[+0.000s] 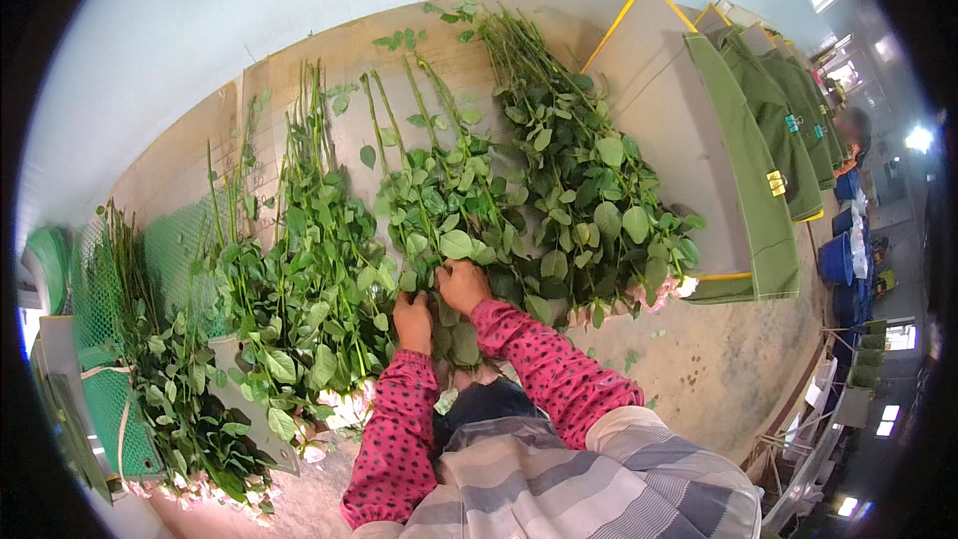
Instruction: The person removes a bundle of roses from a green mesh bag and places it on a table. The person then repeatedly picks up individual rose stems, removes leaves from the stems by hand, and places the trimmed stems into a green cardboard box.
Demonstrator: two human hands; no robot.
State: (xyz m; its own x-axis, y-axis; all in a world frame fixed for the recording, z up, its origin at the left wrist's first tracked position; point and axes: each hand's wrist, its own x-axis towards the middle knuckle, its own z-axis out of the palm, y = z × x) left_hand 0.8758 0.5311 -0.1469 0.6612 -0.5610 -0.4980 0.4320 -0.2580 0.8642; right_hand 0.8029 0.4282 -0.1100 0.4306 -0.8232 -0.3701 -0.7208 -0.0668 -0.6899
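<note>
Cut roses with long leafy stems (441, 187) lie in the middle, their cut ends pointing away from me. My left hand (413, 320) is at the near part of these stems, fingers bent among the leaves. Just right of it, my right hand (462, 286) touches the leaves with curled fingers. Whether either hand grips a stem is hidden. A bunch of pale pink roses (322, 239) lies to the left, and a thicker bunch (584, 187) lies to the right. Farther left, more roses (179, 374) rest by green plastic netting (97, 329).
Grey boards with yellow edges (658, 90) and green fabric flaps (741, 165) stand in a row at the right, some with binder clips (776, 183). Loose leaves (400, 39) lie near the far edge of the table (696, 359). Blue buckets (836, 260) and a person (853, 138) are farther right.
</note>
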